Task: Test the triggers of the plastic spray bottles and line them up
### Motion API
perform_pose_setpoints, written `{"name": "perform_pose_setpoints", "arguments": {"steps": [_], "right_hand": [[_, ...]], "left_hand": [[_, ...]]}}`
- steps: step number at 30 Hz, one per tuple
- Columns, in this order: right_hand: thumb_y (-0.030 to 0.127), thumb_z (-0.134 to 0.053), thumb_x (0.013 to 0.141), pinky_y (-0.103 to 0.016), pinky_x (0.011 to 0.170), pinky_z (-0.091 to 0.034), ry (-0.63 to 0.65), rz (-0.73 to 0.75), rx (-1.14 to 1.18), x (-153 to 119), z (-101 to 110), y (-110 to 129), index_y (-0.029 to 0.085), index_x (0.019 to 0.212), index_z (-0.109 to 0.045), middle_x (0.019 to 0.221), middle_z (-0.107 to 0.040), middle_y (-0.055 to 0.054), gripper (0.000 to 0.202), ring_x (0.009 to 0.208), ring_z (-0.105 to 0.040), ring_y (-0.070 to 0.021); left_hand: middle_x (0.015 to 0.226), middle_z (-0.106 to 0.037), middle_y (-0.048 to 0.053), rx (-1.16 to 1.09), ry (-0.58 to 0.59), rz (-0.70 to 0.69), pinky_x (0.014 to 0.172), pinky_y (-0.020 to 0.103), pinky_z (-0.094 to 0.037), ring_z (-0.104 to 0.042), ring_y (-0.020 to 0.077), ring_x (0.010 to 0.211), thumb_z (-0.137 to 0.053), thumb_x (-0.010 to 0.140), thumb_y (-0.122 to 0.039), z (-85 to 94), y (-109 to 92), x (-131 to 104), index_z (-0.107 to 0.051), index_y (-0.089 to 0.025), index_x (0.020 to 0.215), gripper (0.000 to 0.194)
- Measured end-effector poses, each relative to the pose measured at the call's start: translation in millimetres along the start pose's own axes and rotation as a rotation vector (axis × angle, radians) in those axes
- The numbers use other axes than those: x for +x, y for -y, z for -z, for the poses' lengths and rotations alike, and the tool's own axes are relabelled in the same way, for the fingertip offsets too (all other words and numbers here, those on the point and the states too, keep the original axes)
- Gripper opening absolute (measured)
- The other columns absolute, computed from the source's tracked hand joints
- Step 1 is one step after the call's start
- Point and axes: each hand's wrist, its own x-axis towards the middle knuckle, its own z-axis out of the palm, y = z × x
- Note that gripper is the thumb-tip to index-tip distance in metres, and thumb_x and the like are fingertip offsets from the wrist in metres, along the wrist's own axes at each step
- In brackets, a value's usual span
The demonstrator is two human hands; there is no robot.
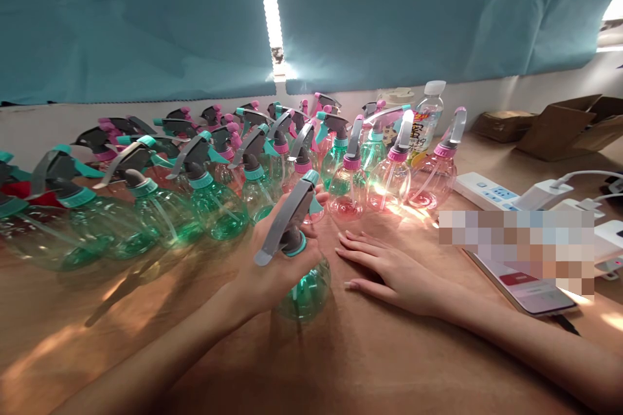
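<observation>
My left hand [272, 259] is wrapped around the neck of a green spray bottle [306, 292] with a grey trigger head and teal collar. The bottle stands upright, or nearly so, over the brown table; whether its base touches the surface I cannot tell. My right hand [389, 269] lies palm down on the table just right of that bottle, fingers stretched out, holding nothing. Behind the hands are rows of similar spray bottles: green ones such as the spray bottle [219, 207] at left, and pink ones such as the spray bottle [348, 191] toward the right.
A power strip [487, 191] with white plugs and cables lies at the right, near a phone [530, 288]. Farther back sit an open cardboard box [569, 130] and a clear drink bottle [431, 110] with a white cap. A teal curtain [146, 26] hangs behind the table.
</observation>
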Motion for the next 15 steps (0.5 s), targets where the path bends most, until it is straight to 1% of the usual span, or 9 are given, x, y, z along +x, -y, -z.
{"name": "perform_pose_setpoints", "arguments": {"steps": [2, 4, 7, 11, 15], "right_hand": [[0.053, -0.048, 0.094, -0.049, 0.116, -0.029, 0.005, 0.001, -0.008, 0.0, 0.1, -0.2, 0.023, 0.146, -0.042, 0.153, -0.035, -0.007, 0.060, 0.143, -0.030, -0.0278], [0.054, -0.048, 0.094, -0.049, 0.116, -0.028, 0.009, 0.001, -0.014, 0.0, 0.2, -0.4, 0.022, 0.146, -0.041, 0.154, -0.035, -0.007, 0.061, 0.143, -0.029, -0.0275], [0.053, -0.049, 0.094, -0.050, 0.116, -0.028, 0.009, 0.001, -0.002, -0.1, 0.2, -0.8, 0.023, 0.146, -0.041, 0.154, -0.034, -0.006, 0.061, 0.143, -0.029, -0.0281], [0.053, -0.049, 0.094, -0.051, 0.116, -0.028, 0.004, 0.002, 0.009, -0.4, -0.4, -1.4, 0.024, 0.146, -0.041, 0.154, -0.035, -0.006, 0.060, 0.142, -0.030, -0.0284], [0.053, -0.049, 0.094, -0.050, 0.116, -0.028, 0.002, 0.008, 0.001, -0.2, -0.4, -1.3, 0.024, 0.146, -0.041, 0.154, -0.034, -0.006, 0.060, 0.143, -0.029, -0.0281]], "left_hand": [[0.077, -0.058, -0.001, -0.005, -0.002, 0.000, 0.055, 0.025, -0.042, -0.045, 0.0121, 0.056, -0.050, 0.075, -0.025, 0.1, -0.8, 0.0, -0.058, -0.023, 0.109, 0.035], [0.077, -0.058, -0.001, -0.006, -0.004, 0.010, 0.054, 0.025, -0.041, -0.042, 0.0118, 0.055, -0.050, 0.075, -0.024, 0.6, -1.8, -0.2, -0.058, -0.023, 0.109, 0.035], [0.076, -0.057, -0.001, -0.004, -0.018, 0.025, 0.053, 0.026, -0.040, -0.041, 0.0116, 0.053, -0.051, 0.074, -0.023, 1.3, -3.6, -1.0, -0.059, -0.024, 0.104, 0.031], [0.071, -0.055, -0.001, 0.037, -0.060, 0.028, 0.052, 0.027, -0.038, -0.047, 0.0142, 0.058, -0.049, 0.072, -0.021, 0.8, -4.4, -2.9, -0.055, -0.024, 0.084, 0.014], [0.071, -0.057, -0.001, 0.063, -0.089, 0.030, 0.051, 0.028, -0.040, -0.050, 0.0155, 0.059, -0.051, 0.071, -0.021, -0.4, -1.8, -4.1, -0.053, -0.024, 0.078, 0.008]]}}
